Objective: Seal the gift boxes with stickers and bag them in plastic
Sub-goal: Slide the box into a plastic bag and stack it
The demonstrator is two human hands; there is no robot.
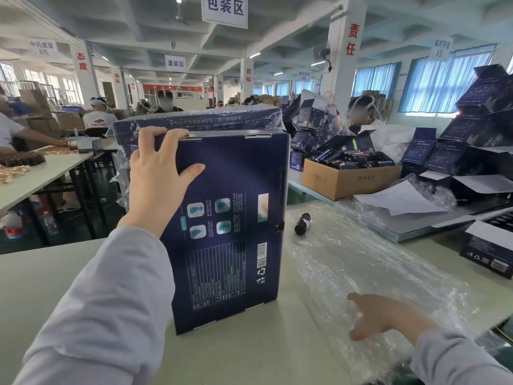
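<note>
While left hand point(158, 173) grips top edge of upright dark-blue cardboard gift box point(230, 226) mid-table, right hand point(385, 315) lies spread on clear plastic bags point(361, 259), right. Bagging step, seemingly; next needs one bag peeled off.

White pillars point(342, 65), blue-curtained windows point(444, 81), coffered ceiling point(133, 26).

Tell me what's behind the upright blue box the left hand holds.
A plastic-wrapped blue box sits right behind the gift box; only its top strip and left edge show. The rest is hidden.
</note>
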